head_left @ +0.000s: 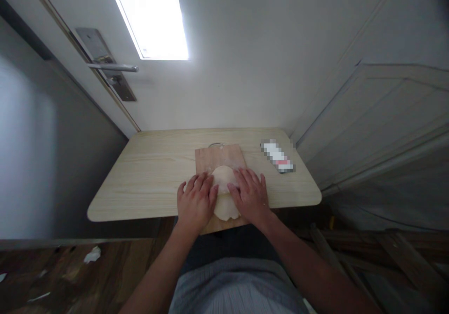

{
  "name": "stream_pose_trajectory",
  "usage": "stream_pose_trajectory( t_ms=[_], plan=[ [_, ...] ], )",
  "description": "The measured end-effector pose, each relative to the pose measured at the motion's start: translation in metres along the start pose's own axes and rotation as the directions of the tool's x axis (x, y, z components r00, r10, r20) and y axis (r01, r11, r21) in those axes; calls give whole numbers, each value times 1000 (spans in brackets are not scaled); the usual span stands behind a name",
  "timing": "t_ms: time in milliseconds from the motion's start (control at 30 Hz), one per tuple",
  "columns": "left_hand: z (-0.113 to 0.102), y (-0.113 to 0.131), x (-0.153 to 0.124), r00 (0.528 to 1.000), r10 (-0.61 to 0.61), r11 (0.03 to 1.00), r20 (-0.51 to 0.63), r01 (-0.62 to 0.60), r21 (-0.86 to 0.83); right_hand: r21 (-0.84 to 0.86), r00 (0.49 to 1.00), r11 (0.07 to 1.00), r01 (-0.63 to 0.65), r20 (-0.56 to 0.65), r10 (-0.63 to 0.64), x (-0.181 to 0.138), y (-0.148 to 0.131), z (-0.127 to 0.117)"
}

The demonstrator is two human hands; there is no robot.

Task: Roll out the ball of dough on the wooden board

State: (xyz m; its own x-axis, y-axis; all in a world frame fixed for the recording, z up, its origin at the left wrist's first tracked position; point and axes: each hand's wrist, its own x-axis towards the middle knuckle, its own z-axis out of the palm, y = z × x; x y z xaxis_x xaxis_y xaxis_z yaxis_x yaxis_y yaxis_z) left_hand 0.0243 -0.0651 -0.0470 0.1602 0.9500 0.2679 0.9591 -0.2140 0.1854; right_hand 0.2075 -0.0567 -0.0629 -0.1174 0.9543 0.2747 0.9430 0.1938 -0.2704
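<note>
A flattened round of pale dough point(226, 207) lies on a wooden cutting board point(220, 153), hanging toward the board's near end with an uneven lower edge. My left hand point(197, 196) is palm down over the dough's left side, fingers stretched forward and slightly apart. On the right side, my right hand point(250, 193) rests the same way, its thumb pointing inward over the dough. A pale band crosses the dough between the two thumbs; whether it is a fold or a thin rolling pin, I cannot tell. What lies beneath both palms is hidden.
The board sits on a light wood-grain table point(147, 174), its near end jutting past the front edge. A blurred-out phone-like object point(278, 156) lies to the right. Behind the table stands a white door with a metal handle point(114, 67). Wooden pieces point(396, 248) are low at right.
</note>
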Motion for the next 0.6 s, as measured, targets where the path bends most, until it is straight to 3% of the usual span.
stream_pose_trajectory(
  t_ms=[600],
  plan=[
    [5,-9,28,1000,2,1000,-3,-2,30,-51,998,999,-17,63,20,35,-1,1]
  ],
)
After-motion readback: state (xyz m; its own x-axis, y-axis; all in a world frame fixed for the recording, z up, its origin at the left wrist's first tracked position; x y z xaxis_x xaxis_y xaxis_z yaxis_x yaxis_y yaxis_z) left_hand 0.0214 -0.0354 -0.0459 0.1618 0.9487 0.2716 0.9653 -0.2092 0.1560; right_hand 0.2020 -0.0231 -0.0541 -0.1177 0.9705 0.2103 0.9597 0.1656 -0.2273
